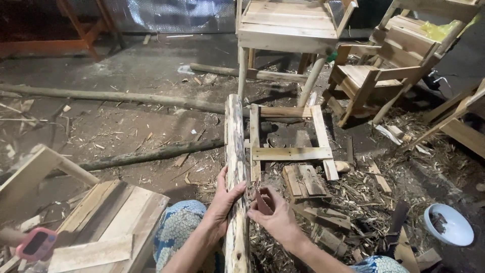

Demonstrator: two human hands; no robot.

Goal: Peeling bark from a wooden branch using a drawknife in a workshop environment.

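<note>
A long pale wooden pole (234,136), rough and peeled, runs from between my knees away across the dirt floor. My left hand (226,199) wraps round the pole from the left, thumb over its top. Just right of the pole, my right hand (275,215) pinches a small flat reddish-brown piece (262,202), its tip against the pole's side near my left fingers. Blue-and-white patterned cloth (177,227) covers my knees on both sides.
A small wooden frame (290,151) lies flat beyond my hands. Unfinished wooden chairs (288,28) stand at the back. Long poles (116,96) lie across the floor at left. A plank panel (108,222) sits at lower left, a white bowl (449,225) at lower right, shavings all around.
</note>
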